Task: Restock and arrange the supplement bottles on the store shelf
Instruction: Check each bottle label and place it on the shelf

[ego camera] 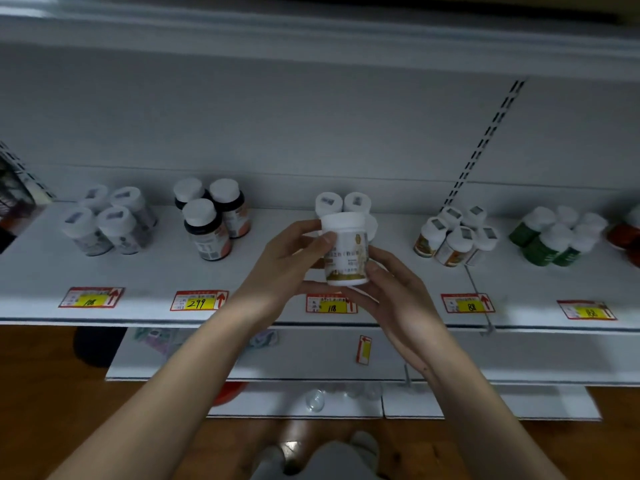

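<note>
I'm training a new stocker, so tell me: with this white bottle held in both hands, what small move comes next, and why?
Probably set the white bottle down upright in front of the two white-capped bottles behind it. Both the left hand and right hand hold it over the shelf, above the 118 price tag, label facing out, so it seems to belong to that group.

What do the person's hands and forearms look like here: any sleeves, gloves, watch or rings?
Both the left hand and the right hand are bare, with no gloves. The forearms are uncovered as far as the frame shows; no sleeve edge is visible. No watch, bracelet or ring shows on either wrist or the visible fingers.
</note>
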Action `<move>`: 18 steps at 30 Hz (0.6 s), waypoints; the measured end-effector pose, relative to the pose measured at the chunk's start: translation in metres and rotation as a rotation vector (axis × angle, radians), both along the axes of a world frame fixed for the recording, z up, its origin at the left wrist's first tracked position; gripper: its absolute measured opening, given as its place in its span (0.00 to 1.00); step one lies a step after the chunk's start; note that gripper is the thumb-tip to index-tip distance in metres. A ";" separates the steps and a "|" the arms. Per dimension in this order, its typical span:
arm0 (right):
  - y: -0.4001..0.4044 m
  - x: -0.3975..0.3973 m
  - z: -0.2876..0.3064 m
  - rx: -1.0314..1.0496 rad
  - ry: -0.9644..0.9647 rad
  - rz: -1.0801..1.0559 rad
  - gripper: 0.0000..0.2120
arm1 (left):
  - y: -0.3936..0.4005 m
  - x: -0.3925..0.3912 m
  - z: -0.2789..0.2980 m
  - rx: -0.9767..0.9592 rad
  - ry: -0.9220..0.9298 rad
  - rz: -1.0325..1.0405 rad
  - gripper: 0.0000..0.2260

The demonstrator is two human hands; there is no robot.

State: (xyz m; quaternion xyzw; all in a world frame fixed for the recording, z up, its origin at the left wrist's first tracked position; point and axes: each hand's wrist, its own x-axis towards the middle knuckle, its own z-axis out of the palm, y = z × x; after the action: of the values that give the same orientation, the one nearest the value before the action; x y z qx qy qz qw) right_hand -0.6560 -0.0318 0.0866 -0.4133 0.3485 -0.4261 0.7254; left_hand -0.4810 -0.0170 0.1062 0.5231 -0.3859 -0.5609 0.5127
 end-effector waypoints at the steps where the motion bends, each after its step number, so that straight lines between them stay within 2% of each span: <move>1: 0.000 -0.001 0.001 0.009 -0.012 0.002 0.18 | -0.001 0.000 0.000 -0.004 0.001 -0.002 0.14; 3: -0.001 -0.001 0.002 0.018 -0.008 -0.005 0.16 | -0.004 0.000 -0.002 -0.011 -0.012 -0.009 0.14; 13: -0.003 0.000 0.004 0.016 0.015 -0.052 0.13 | -0.011 -0.001 0.006 0.037 -0.048 -0.019 0.15; 15: -0.002 0.004 0.002 -0.036 0.104 -0.113 0.14 | -0.011 -0.001 0.006 0.045 -0.091 -0.025 0.16; 18: -0.001 0.010 0.003 -0.204 0.372 -0.190 0.19 | -0.011 -0.002 0.006 0.038 -0.222 -0.044 0.18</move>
State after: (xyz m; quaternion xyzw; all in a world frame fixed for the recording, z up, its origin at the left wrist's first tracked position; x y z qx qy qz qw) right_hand -0.6462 -0.0328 0.0899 -0.5214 0.4684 -0.4420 0.5597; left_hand -0.4833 -0.0280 0.1121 0.5830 -0.4411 -0.5178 0.4443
